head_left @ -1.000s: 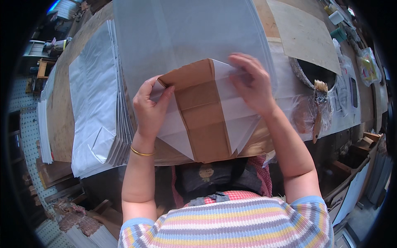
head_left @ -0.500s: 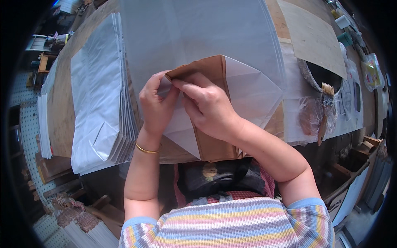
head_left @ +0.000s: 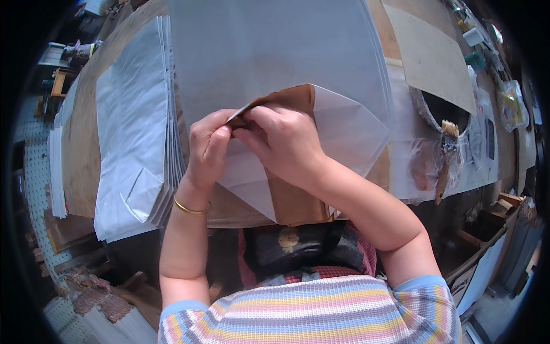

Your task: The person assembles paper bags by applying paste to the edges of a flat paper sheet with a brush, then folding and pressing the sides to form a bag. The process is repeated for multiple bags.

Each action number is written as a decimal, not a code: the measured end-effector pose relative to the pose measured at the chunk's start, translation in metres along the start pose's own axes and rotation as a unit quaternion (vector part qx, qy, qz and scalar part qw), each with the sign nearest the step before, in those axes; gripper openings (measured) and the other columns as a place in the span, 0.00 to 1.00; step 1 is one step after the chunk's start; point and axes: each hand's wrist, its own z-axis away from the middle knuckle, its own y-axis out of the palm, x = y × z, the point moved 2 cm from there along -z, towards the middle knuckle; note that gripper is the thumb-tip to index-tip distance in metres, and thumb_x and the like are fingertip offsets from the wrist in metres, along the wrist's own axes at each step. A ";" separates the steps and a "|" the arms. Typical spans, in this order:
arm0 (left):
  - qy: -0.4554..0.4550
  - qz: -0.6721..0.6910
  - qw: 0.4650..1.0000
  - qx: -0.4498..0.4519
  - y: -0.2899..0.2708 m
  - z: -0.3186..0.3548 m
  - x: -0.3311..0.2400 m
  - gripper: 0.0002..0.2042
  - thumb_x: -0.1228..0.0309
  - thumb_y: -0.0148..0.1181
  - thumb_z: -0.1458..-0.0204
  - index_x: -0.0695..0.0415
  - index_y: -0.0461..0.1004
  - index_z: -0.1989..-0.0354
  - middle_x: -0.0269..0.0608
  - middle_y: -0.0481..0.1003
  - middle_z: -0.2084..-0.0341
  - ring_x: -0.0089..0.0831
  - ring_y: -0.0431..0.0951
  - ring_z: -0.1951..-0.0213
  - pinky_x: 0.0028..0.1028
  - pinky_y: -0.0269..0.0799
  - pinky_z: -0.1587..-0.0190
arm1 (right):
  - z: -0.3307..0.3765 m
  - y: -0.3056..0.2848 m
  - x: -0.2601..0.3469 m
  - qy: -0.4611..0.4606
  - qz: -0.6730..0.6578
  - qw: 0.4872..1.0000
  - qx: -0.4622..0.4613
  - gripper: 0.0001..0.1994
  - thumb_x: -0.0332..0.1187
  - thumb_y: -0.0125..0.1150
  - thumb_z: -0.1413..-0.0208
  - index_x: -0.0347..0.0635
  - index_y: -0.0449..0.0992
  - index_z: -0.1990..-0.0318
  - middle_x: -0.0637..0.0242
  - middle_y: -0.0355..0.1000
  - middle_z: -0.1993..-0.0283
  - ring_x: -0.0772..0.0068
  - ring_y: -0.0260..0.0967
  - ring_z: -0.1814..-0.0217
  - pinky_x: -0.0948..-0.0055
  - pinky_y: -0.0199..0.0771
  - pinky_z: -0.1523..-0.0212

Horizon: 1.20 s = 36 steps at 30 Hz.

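Bench [head_left: 81, 166]: white paper bags [head_left: 127, 114] at your ten o'clock.
Left hand [head_left: 207, 148]: you pinch the brown flap [head_left: 298, 98].
Right hand [head_left: 291, 143]: gripping it too.
Tension: keep it even.

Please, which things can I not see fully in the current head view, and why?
In the head view:
brown paper strip: its middle is covered by the right hand.
round container: partly covered by the beige board.
large pale sheets: far end cut off by the upper edge.
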 end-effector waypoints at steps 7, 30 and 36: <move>-0.087 -0.020 0.996 0.015 0.000 -0.029 0.007 0.15 0.79 0.42 0.51 0.69 0.77 0.61 0.42 0.79 0.70 0.26 0.77 0.67 0.25 0.73 0.61 | 0.008 0.015 0.008 -0.084 0.058 0.994 0.028 0.06 0.29 0.62 0.48 0.43 0.71 0.74 0.61 0.72 0.75 0.56 0.72 0.73 0.59 0.71 0.74; -0.075 0.089 0.993 -0.010 0.007 -0.022 0.014 0.06 0.79 0.50 0.48 0.69 0.73 0.69 0.29 0.68 0.80 0.16 0.65 0.76 0.20 0.65 0.74 | 0.003 -0.062 -0.034 0.090 0.080 0.991 -0.060 0.14 0.24 0.69 0.54 0.38 0.78 0.57 0.58 0.78 0.63 0.65 0.76 0.61 0.71 0.74 0.58; -0.088 0.099 0.991 0.016 0.005 -0.023 0.013 0.06 0.80 0.51 0.49 0.68 0.75 0.67 0.30 0.71 0.79 0.14 0.66 0.75 0.19 0.65 0.73 | -0.002 -0.087 -0.040 0.103 -0.050 0.993 -0.022 0.14 0.21 0.59 0.49 0.37 0.79 0.54 0.59 0.78 0.61 0.71 0.76 0.55 0.74 0.74 0.51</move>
